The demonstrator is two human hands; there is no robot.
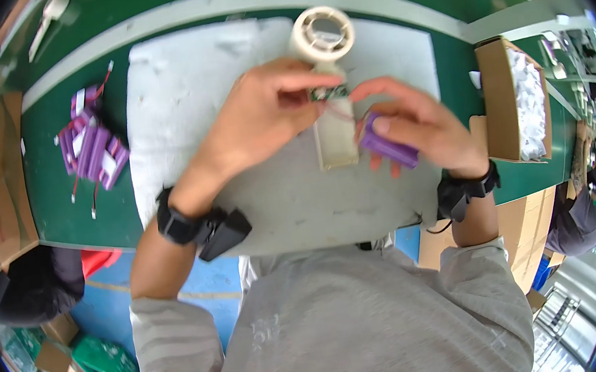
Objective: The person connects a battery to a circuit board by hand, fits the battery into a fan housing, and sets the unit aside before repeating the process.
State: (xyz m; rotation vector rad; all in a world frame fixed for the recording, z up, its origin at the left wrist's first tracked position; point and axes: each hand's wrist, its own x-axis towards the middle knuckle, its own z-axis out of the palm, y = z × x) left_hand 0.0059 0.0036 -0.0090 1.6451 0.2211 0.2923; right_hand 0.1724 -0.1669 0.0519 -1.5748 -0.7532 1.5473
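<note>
A cream handheld fan (336, 135) lies on the pale mat, its round head pointing away from me and its handle shell open. A small green circuit board (329, 92) shows near the top of the handle. My left hand (271, 105) is closed at the fan's left side, fingers and thumb around the board area; its fingertips are partly hidden. In my right hand (419, 126) is a purple battery pack (388, 142), gripped by thumb and fingers just right of the handle. Thin wires run between the pack and the board; whether they are joined cannot be seen.
Several purple battery packs (93, 148) with wires lie on the green table at left. A cardboard box (3, 180) stands at the left edge. Another box (514, 101) with white pieces is at right. Other people sit at both sides.
</note>
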